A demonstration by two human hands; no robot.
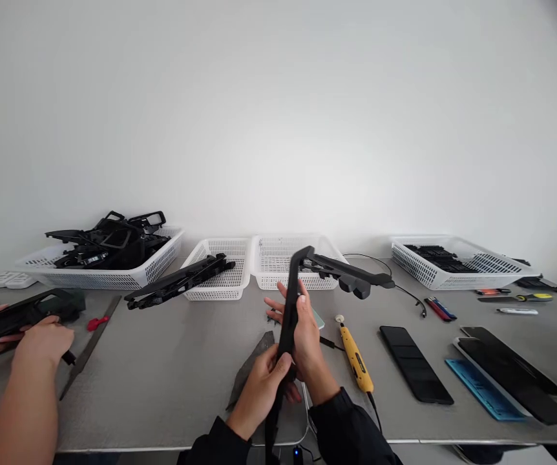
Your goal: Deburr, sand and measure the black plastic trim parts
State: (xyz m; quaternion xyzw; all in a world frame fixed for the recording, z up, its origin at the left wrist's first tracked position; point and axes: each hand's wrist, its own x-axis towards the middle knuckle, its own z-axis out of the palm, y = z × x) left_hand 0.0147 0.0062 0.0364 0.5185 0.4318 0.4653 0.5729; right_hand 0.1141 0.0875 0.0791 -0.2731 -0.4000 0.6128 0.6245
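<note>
Above the desk's (186, 387) front edge, both my hands (258, 394) (307, 336) are pinching the long black trim piece (288, 323).

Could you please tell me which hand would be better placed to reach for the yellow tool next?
Probably the right hand: it is nearer the yellow tool, and its fingers are spread. The left hand, gripping the black part, would have to reach past it.
</note>
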